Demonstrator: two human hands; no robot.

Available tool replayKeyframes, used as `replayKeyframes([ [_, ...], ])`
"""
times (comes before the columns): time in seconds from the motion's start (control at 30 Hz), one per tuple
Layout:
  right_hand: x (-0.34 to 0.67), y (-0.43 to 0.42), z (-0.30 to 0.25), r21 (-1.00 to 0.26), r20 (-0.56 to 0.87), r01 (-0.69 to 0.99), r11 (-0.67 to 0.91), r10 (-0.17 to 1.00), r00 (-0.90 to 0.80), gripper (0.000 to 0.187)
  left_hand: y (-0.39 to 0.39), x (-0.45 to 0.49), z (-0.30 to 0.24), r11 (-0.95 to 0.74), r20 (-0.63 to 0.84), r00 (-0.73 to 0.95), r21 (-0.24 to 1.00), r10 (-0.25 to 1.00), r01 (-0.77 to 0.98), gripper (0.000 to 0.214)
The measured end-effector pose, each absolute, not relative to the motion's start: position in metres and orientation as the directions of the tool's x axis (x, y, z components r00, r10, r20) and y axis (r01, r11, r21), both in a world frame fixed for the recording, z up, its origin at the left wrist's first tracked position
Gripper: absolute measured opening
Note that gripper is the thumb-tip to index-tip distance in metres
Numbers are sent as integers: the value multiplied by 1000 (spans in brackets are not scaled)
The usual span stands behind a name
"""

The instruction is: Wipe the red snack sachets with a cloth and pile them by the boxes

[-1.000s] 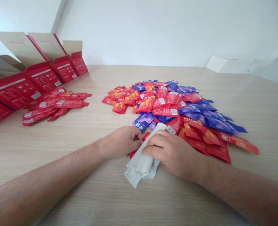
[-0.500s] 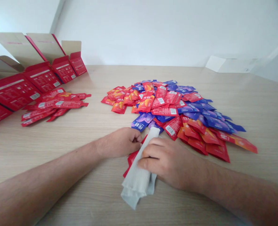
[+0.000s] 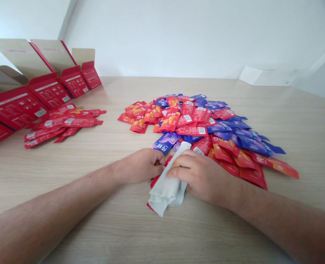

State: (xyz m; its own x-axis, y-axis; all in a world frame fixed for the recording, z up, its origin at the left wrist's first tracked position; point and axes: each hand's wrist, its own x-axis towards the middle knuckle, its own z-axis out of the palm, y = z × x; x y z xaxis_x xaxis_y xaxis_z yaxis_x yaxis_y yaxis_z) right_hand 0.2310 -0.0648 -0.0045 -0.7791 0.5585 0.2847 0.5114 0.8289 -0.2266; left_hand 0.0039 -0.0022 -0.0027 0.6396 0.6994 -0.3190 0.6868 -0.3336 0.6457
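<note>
Grey-green ribbed cloth, folded into a long strip, lies on the pale wood-grain table at the near edge of the sachet heap, held between the two hands. Hands together, not apart: left hand is curled, its fingertips at the cloth's left edge, though whether it pinches anything cannot be told from this view. Right hand is closed over the cloth, fingers across the top and thumb towards the left hand. A red sachet sits under the cloth, mostly covered, with its edges showing on the left side. Just beyond the cloth's far end lies a blue sachet with white lettering. The heap of red and blue sachets spreads across the table centre, red towards the left and far side, blue towards the right, with a fan of red sachets beside the right hand. Farther left, long red stick sachets lie loose before a row of open red cartons. Risk, judged: the cloth dragging or the right wrist sweeping sideways could catch the fan and slide sachets out of the heap. Slick film could also let the covered red sachet slip from under the cloth, and a sharp tug could crease or split it.
</note>
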Motion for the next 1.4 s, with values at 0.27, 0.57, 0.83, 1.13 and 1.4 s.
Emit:
replayKeyframes([
  [0.27,229,-66,-4,-207,264,400,893,444,-856,17,-1,5,1,-374,-298,654,627,695,683,11],
  [0.57,228,-66,-2,-203,240,398,895,439,-866,18,-2,5,2,-380,-283,651,624,704,683,10],
  [0.83,226,-68,-3,-184,253,402,897,439,-862,19,-2,5,2,-388,-284,668,633,688,669,11],
  [1.13,227,-68,-1,-184,246,433,882,468,-849,19,-3,5,6,-382,-292,662,631,690,675,11],
  [1.4,227,-68,-4,-206,293,486,849,527,-798,18,-3,5,4,-357,-314,647,631,695,689,11],
])
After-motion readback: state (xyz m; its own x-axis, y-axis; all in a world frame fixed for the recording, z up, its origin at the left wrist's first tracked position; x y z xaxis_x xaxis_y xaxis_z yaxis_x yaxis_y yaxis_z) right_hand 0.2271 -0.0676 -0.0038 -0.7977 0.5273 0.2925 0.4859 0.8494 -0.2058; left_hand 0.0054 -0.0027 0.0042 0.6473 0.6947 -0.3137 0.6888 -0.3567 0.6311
